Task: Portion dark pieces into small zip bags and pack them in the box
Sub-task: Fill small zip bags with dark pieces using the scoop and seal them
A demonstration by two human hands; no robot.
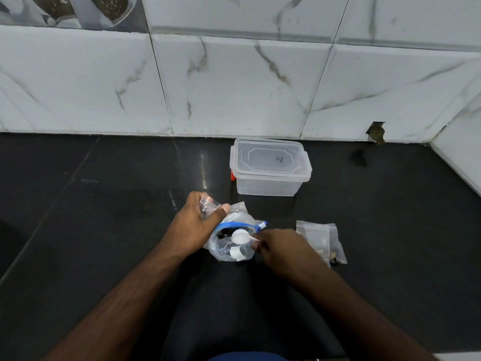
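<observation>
While two bare forearms reach out over the dark counter [78, 230], each hand is busy. The right hand [279, 252] pinches the handle of one white spoon [240, 236], fingers curled tight on it, the bowl held over the mouth of one big clear bag [231, 243] with a blue zip strip. A few dark pieces [226, 232] show inside that bag's opening. The left hand [197, 225] grips one small zip bag [208, 204], fingers and thumb closed round its crumpled top, just beside the big bag. To the right, a small stack of clear zip bags [321, 241] lies flat on the counter; how many there are I cannot tell. Farther back, near the marble-tiled wall [234, 87], stands one clear plastic box [269, 166] with its lid on and an orange clip at its left side.
</observation>
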